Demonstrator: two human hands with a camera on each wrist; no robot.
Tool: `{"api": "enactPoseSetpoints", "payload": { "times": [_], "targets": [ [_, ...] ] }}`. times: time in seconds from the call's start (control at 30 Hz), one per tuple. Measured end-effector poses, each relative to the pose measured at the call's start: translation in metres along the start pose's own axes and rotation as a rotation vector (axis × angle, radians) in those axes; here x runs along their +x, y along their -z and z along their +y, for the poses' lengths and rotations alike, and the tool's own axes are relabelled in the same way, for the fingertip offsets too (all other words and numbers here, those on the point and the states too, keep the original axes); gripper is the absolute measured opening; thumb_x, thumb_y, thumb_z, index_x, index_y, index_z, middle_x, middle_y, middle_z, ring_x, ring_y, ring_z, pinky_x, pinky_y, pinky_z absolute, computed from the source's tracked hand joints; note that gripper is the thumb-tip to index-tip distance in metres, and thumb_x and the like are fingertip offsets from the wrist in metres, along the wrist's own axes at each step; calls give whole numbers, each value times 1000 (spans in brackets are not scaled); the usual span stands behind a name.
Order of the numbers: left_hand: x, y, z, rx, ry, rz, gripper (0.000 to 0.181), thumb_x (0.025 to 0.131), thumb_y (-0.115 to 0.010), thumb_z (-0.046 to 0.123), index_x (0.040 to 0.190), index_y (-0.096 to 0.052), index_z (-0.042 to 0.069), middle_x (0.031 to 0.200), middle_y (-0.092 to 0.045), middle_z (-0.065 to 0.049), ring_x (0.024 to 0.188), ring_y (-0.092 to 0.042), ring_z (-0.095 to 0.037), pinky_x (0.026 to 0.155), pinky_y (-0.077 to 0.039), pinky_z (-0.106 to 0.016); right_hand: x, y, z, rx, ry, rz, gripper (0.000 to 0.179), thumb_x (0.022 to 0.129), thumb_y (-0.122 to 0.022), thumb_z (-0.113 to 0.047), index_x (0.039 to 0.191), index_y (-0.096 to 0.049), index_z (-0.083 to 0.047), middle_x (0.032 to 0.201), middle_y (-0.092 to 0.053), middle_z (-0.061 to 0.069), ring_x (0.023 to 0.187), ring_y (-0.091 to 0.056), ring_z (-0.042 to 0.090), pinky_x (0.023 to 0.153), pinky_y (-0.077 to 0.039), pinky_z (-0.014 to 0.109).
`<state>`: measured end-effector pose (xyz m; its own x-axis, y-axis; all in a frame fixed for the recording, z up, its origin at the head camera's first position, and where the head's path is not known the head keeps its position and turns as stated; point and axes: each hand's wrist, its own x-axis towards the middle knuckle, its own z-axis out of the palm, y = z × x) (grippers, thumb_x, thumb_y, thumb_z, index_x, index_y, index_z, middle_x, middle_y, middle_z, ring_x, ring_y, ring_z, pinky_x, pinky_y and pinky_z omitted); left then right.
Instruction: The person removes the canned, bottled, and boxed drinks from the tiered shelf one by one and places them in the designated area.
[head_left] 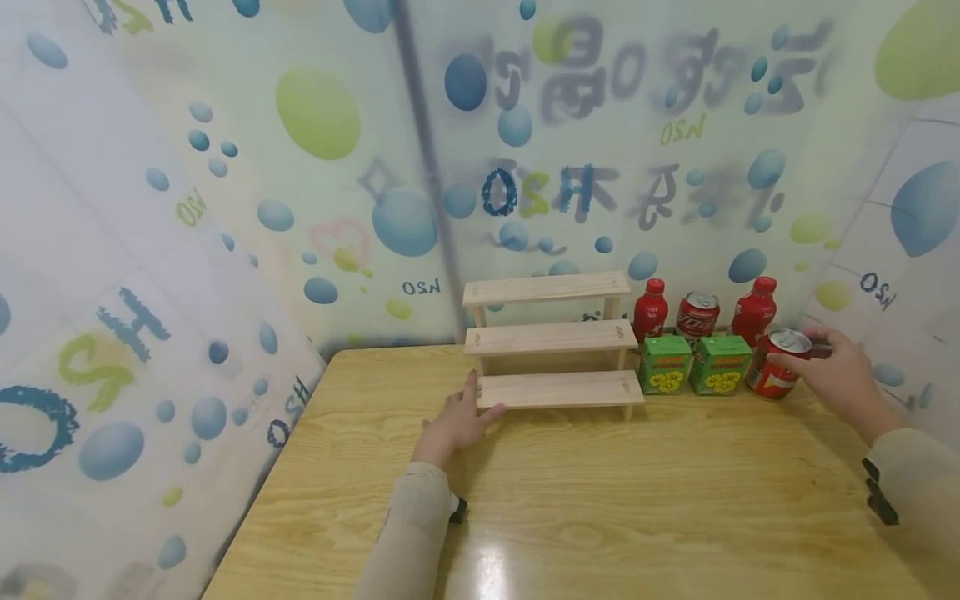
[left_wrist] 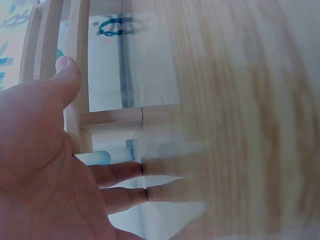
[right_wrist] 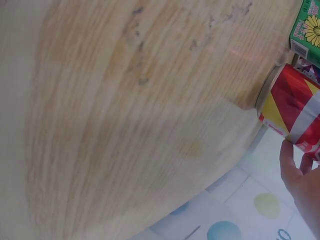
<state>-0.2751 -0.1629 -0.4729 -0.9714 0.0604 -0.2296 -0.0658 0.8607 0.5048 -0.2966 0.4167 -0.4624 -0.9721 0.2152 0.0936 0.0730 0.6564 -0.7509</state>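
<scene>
A pale wooden three-step rack point(head_left: 558, 389) stands on the table near the back wall. My left hand point(head_left: 453, 423) is at the left end of its lowest step, the thumb by the front edge. In the left wrist view, the left hand's fingers point(left_wrist: 122, 199) are straight and reach the tabletop, while the thumb lies along the rack. At the right, my right hand point(head_left: 843, 375) grips a red drink can point(head_left: 776, 367) from its right side. In the right wrist view the can point(right_wrist: 295, 107) shows white and yellow markings, with its base close over the table.
Two green drink cartons, one point(head_left: 665, 367) beside the rack and another point(head_left: 722, 367) near the can, stand in front. Behind them are a red bottle point(head_left: 650, 310), another can point(head_left: 698, 317) and a second red bottle point(head_left: 753, 312). Patterned walls point(head_left: 360, 275) border the wooden table point(head_left: 600, 500).
</scene>
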Motion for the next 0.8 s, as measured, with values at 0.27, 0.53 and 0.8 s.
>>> {"api": "enactPoseSetpoints", "payload": {
  "times": [0.27, 0.53, 0.8],
  "targets": [
    [3, -3, 5, -7, -5, 5, 98, 101, -48, 76, 173, -3, 28, 176, -29, -17, 164, -23, -43, 120, -9, -89, 1, 5, 2, -27, 27, -37, 87, 104, -65, -49, 152, -29, 14, 150, -39, 42, 130, -43, 59, 68, -44, 16],
    [8, -2, 5, 18, -7, 0, 101, 99, -48, 79, 174, -2, 27, 175, -31, -15, 163, -26, -43, 119, -13, -89, 0, 13, -30, -269, 209, -44, 91, 101, -72, -39, 159, -25, 14, 149, -28, 52, 131, -33, 68, 98, -38, 84],
    [0, 11, 1, -64, 3, -47, 101, 103, -51, 70, 173, -1, 18, 177, -25, -19, 163, -27, -43, 130, -27, -66, -16, -6, -145, -313, 294, -132, 80, 109, -59, -40, 162, -25, 9, 164, -15, 47, 147, -19, 68, 114, -26, 85]
  ]
}}
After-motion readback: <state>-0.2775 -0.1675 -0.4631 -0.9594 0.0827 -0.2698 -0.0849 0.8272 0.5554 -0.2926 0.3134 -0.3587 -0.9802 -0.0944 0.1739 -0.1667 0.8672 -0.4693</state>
